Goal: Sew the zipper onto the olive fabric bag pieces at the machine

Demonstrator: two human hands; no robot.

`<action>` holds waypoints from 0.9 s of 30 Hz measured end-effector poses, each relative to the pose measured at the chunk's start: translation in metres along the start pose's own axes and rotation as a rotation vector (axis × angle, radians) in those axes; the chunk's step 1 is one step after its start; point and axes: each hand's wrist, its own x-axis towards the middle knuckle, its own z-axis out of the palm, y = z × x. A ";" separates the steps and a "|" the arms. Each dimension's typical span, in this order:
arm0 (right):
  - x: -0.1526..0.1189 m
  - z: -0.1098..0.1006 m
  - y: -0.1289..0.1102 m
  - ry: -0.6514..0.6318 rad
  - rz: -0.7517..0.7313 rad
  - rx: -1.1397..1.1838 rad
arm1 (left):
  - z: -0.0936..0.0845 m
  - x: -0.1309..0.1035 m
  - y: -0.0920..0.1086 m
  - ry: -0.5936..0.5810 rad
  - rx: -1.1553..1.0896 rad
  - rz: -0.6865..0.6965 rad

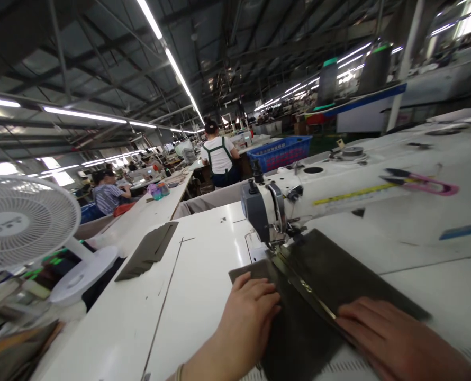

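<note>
Right here on the near side of the sewing machine head (257, 214), the left hand (246, 309) arches over dark, matte cloth (334, 270), its grip slack, fingers bent and pressing from above, nothing visibly pinched. The right hand (390, 330), nearer than the machine head and to its right, has fingertips against the cloth beside a narrow gold-coloured strip (306, 286); the thumb is hidden, so whether that grip has closed, I can't tell. That cloth lies flat and straight-edged, reaching in beneath the machine head. Left of the head, glossy white bench (209, 275) gives a broad open run, up to a fanned stack of dark slim pieces (148, 251). Right of the head, pink-handled snips (437, 185) cross a yellow measuring tape (334, 198). Well left, a round, ribbed white fan (9, 223); beyond the head, a blue plastic basket (285, 151) and a person in white (218, 156).
</note>
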 end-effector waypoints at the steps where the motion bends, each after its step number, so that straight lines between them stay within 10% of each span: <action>1: 0.016 -0.007 -0.006 -0.099 0.040 0.153 | 0.002 0.002 0.003 -0.009 -0.007 -0.013; 7: 0.081 -0.030 0.017 -0.370 0.505 0.579 | 0.003 0.021 0.010 0.117 -0.209 -0.028; 10: 0.078 -0.029 0.026 -0.338 0.452 0.507 | 0.009 0.031 0.006 0.277 -0.242 0.019; 21: 0.085 -0.030 0.020 -0.088 0.109 0.296 | 0.029 0.053 -0.026 0.240 -0.081 0.296; 27: 0.096 -0.031 0.019 -0.050 0.067 0.228 | 0.032 0.057 -0.022 0.133 -0.028 0.201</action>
